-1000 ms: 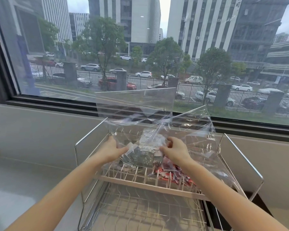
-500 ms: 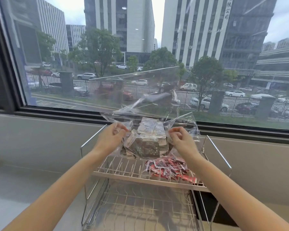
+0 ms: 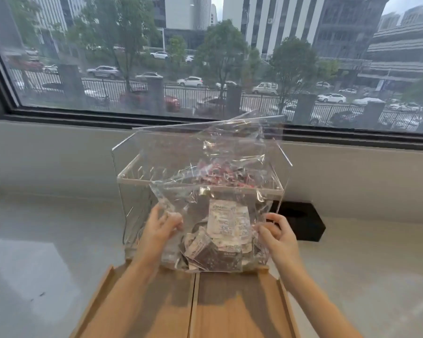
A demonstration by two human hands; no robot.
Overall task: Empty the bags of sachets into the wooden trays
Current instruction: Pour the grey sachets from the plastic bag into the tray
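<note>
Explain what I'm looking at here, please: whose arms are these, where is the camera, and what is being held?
There is no machine: a person wears a camera on the head, looking down at their own bare arms. The left hand and right hand each pinch a side of a clear plastic bag with sachets piled at its bottom. Below it lie wooden trays, side by side on a pale counter. Behind stands a clear rack with red sachets on its upper shelf, in front of a window.

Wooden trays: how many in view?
2, side by side at the bottom of the frame: the left tray under the left forearm, the right tray beside it past a thin seam. Near ends are cut off; more may lie outside.
</note>
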